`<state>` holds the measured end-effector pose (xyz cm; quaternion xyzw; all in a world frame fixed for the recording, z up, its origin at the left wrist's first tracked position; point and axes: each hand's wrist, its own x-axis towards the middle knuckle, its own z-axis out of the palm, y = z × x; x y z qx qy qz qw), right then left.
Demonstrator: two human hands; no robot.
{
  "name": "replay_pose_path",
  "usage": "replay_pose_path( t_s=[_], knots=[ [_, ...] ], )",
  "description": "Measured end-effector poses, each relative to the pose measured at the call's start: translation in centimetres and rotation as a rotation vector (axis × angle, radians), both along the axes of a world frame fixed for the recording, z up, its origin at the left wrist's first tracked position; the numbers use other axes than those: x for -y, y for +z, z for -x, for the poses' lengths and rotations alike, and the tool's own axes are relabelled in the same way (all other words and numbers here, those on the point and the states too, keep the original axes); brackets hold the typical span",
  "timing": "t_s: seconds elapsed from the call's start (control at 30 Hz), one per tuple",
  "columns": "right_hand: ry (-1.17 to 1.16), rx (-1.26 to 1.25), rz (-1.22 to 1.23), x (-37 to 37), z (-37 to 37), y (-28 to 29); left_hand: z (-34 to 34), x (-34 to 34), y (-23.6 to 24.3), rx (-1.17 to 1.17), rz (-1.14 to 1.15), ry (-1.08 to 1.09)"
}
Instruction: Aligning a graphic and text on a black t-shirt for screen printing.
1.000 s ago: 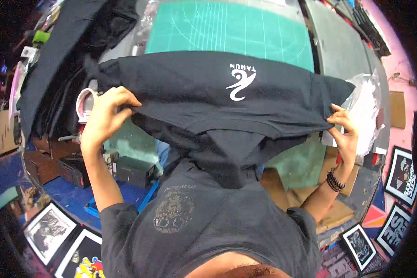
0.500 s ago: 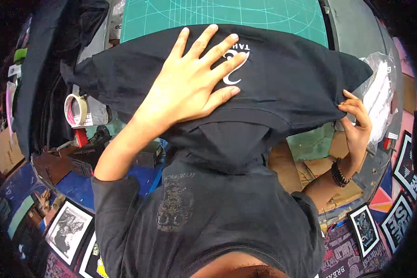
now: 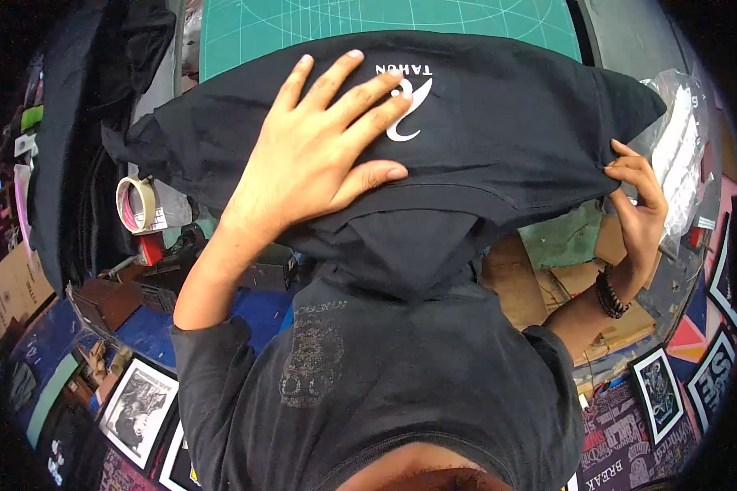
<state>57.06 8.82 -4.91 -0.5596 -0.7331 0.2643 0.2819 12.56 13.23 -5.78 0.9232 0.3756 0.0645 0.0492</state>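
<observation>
Black T-shirt (image 3: 516,123) lies spread crosswise in front of the wearer, its far edge overlapping the green cutting mat (image 3: 499,18) and its near neckline sagging toward the wearer's chest. On the T-shirt, the left hand (image 3: 327,135) rests palm down, fingers fanned and gripping nothing, two fingertips covering part of the white print (image 3: 412,114). At the T-shirt's right near corner, the right hand (image 3: 637,192) pinches the cloth between thumb and fingers; a dark beaded bracelet (image 3: 608,296) circles that wrist. Left of the T-shirt are a cream tape roll (image 3: 146,203) and long dark fabric (image 3: 82,98); right of it, a clear plastic bag (image 3: 681,155).
</observation>
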Motion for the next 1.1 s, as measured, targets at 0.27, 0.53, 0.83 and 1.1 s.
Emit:
replay_pose_path(
  t_s=[0.27, 0.53, 0.83, 1.1],
  knots=[
    [-0.021, 0.022, 0.017, 0.6, 0.3, 1.0, 8.9, 3.5, 3.2, 0.181, 0.042, 0.112],
    [-0.045, 0.021, -0.037, 0.0, 0.8, 1.5, 13.9, 9.1, 0.3, 0.161, -0.115, 0.334],
    [-0.018, -0.01, -0.083, -1.8, -0.1, 4.2, 15.1, 5.7, 3.7, 0.403, -0.238, 0.407],
    [-0.052, 0.253, -0.009, -18.4, -0.1, 10.0, 15.0, -13.4, 8.5, 0.573, -0.162, 0.489]
  ],
)
